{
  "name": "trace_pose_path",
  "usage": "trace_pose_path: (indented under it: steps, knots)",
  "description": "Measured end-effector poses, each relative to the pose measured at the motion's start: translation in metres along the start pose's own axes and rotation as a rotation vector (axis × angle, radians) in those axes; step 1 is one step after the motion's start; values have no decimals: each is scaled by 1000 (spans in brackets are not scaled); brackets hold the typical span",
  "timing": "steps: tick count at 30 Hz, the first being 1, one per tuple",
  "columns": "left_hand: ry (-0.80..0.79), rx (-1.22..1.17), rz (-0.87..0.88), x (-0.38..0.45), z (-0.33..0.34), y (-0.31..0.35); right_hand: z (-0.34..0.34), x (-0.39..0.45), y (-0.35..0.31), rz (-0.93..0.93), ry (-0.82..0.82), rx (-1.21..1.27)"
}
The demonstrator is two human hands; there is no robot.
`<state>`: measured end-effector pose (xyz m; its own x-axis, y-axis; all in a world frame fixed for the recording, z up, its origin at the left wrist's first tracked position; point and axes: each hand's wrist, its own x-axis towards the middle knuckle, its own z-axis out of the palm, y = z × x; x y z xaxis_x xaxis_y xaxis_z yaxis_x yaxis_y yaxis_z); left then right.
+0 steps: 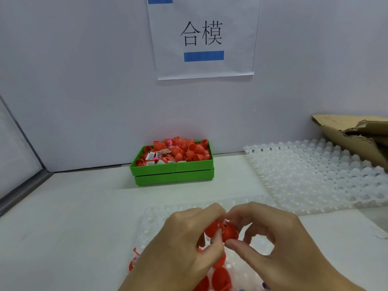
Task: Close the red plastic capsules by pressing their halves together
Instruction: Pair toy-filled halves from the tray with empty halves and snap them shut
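I have both hands on one red capsule (222, 231) at six o'clock in the head view, just above the near white tray (247, 206). My left hand (184, 238) pinches one half between thumb and fingers; my right hand (266, 234) curls round the other half, thumb underneath. The halves look pushed against each other, though I cannot tell whether the seam has seated. I judge this the pressing step itself; the next move calls for a square, even squeeze along the capsule's axis. More red capsule pieces (220, 276) lie under my hands on that tray. At twelve o'clock, against the wall, a green bin (172, 171) holds a heap of them. At two o'clock lies a second white tray (315, 175), with torn cardboard (346, 133) beyond.
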<state>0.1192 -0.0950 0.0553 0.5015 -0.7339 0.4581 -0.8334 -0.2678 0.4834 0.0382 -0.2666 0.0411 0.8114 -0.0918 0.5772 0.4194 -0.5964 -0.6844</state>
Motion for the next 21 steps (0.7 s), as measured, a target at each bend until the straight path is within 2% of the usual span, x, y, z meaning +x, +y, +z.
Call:
trace_pose_path:
  steps: [11,17,21]
  knots:
    - [68,-116,6,2,1,2,0,1,5,60,40,92]
    - [96,-343,-164,2,-1,2,0,1,3,52,68,97]
    - [67,-404,-222,2,-1,0,-1,0,2,40,61,101]
